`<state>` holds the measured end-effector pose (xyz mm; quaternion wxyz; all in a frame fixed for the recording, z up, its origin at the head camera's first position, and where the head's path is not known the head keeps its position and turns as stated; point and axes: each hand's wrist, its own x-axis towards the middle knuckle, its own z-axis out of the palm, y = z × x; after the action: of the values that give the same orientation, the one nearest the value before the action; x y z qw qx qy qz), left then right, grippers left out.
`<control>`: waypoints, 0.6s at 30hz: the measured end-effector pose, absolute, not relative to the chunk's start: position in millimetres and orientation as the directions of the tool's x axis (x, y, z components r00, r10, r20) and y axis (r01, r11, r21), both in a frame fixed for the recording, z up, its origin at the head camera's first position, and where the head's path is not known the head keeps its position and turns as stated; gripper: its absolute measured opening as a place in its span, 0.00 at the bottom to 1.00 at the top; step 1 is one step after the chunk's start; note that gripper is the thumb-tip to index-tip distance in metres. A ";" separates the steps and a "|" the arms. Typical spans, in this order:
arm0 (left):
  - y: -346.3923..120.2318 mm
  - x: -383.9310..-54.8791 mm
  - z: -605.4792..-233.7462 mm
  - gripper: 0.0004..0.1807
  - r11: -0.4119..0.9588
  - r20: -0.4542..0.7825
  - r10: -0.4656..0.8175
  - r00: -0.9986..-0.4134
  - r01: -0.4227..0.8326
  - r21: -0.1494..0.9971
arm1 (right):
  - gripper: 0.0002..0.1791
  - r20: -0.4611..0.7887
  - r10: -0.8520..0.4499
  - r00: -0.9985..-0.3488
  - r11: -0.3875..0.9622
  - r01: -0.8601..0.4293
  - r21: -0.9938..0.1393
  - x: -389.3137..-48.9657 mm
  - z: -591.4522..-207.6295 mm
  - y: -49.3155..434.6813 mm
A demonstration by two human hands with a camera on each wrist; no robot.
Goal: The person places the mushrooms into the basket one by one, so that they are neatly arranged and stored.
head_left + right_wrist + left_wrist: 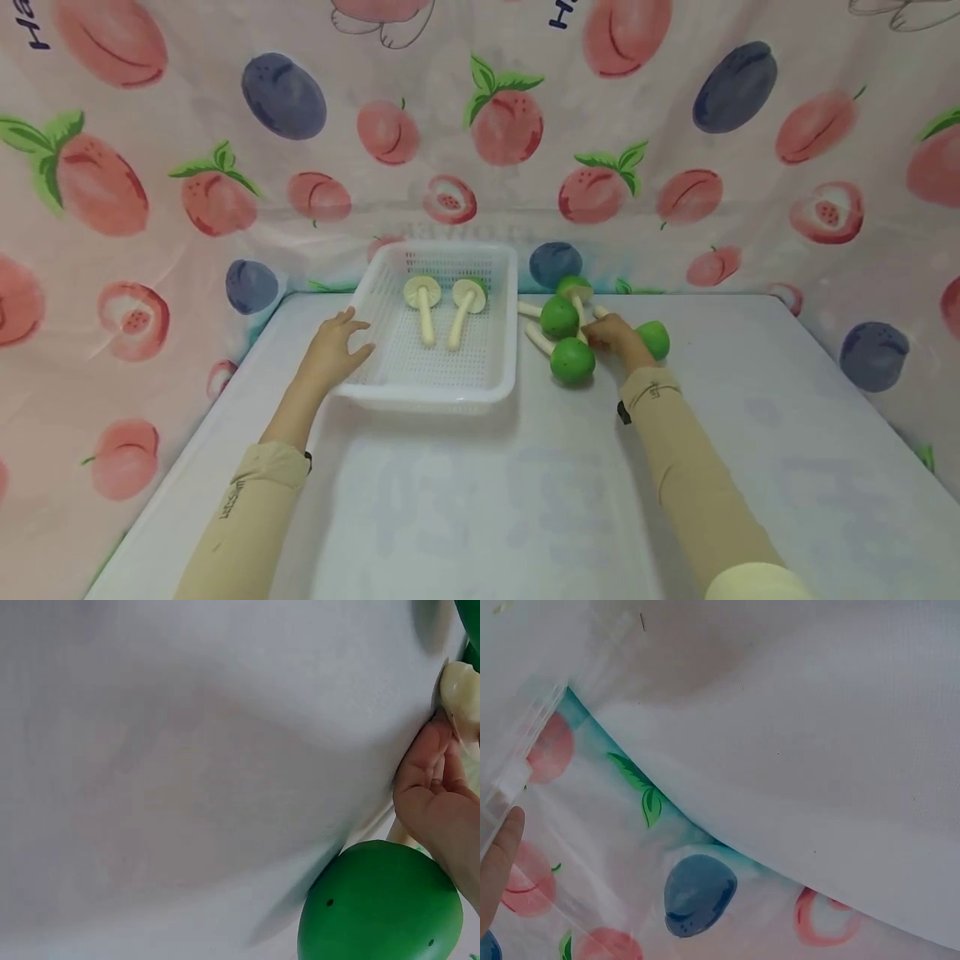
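We find the right hand [617, 337] at three o'clock from the white basket [431, 393], fingertips pinching the pale stem of the rear mushroom [576, 286], which lies at twelve o'clock among the loose mushrooms [573, 361]. The left hand [333, 350], fingers spread wide, grips nothing at the basket's nine o'clock rim. Two mushrooms [426, 317] lie inside. We judge the step to be picking up; the next move calls for lifting clear of neighbouring caps, then carrying toward nine o'clock.

There are six mushroom-shaped pieces [573, 362], one white basket [423, 395] and one table [480, 500].
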<state>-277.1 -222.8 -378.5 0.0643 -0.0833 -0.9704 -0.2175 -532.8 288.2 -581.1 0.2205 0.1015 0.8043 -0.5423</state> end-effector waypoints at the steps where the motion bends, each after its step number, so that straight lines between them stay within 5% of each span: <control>1: -223.3 -277.0 -377.8 0.24 0.890 0.161 0.134 -0.978 0.190 0.414 | 0.32 -0.455 -0.081 -0.887 0.398 0.390 -0.831 -532.2 -580.9 287.7; 6: -224.8 -276.1 -378.4 0.24 0.886 0.166 0.132 -0.977 0.192 0.421 | 0.28 -0.429 -0.136 -0.893 0.385 0.352 -0.853 -493.5 -545.7 277.0; 18: -224.3 -276.0 -377.8 0.24 0.885 0.158 0.143 -0.977 0.198 0.421 | 0.37 -0.401 -0.117 -0.909 0.391 0.330 -0.860 -494.5 -548.8 278.3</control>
<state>-276.0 -224.3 -377.8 0.0613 -0.0879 -0.9689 -0.2230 -494.5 278.3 -548.8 0.2035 0.0659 0.8086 -0.5481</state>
